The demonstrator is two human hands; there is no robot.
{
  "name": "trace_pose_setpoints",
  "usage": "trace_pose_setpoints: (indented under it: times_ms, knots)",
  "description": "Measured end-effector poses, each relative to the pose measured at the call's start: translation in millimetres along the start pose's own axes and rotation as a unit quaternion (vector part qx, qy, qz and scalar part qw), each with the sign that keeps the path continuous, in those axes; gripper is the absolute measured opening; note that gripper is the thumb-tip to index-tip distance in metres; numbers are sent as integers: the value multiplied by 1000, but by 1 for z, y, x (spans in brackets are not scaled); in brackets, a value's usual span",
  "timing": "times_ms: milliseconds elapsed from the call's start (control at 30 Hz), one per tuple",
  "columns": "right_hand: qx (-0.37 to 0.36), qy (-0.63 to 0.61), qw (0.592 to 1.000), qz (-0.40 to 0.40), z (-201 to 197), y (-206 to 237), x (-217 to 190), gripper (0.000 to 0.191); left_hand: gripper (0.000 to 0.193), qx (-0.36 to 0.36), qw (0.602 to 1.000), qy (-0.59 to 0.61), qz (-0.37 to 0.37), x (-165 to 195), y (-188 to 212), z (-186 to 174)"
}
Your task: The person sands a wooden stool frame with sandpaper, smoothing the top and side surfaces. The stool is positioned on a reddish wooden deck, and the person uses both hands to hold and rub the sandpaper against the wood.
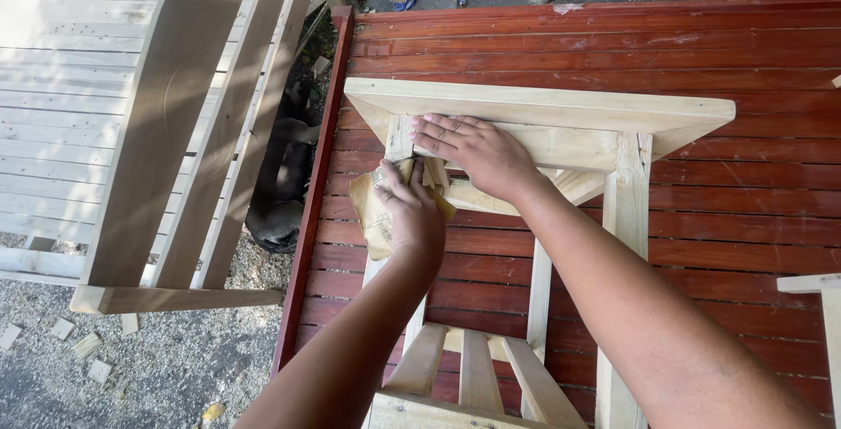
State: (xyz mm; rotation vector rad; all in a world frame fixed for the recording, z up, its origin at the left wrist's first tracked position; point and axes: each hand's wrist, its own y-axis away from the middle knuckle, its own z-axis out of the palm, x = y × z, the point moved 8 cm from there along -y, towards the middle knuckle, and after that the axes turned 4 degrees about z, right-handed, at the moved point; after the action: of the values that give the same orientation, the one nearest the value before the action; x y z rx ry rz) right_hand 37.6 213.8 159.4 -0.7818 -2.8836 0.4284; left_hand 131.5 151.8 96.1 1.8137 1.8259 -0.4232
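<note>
A view looking down on a person's two bare arms working on an unfinished pale wooden chair frame that lies on a red-brown slatted wooden surface.

The left hand is clenched around a folded sheet of tan sandpaper, pressing it against the chair's upright rail near the top corner of the frame. The sandpaper sticks out to the left of the hand and partly under it, with a small yellowish edge showing to the right of the wrist.

The right hand lies flat and released, fingers spread and pointing left, palm down on the wide cross board just below the chair's top rail. It grasps nothing; it rests on the wood. The two hands are just beside each other, almost touching.

Lower in the view, three short slats of the chair fan out between its long side rails.

To the left, beyond the red edge of the surface, leans another bare wooden frame over pale decking. Between them a dark dog lies on the ground. Small wood offcuts are scattered on gravel at lower left.
</note>
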Motion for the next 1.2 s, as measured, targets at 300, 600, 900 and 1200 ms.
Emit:
trace_pose_setpoints:
  times_ms: [300,600,900,1200]
  knots:
    - [5,-21,1000,14,-3,0,-1,70,61,-8,996,87,34,2,4,12]
    - [11,-38,999,8,-4,1,-2,71,65,27,989,143,6,3,20,22]
    - [6,26,1000,16,5,-3,3,91,63,17,985,172,-19,1,19,29]
    - [3,-44,999,21,0,-2,5,71,62,12,992,125,-27,3,-5,28]
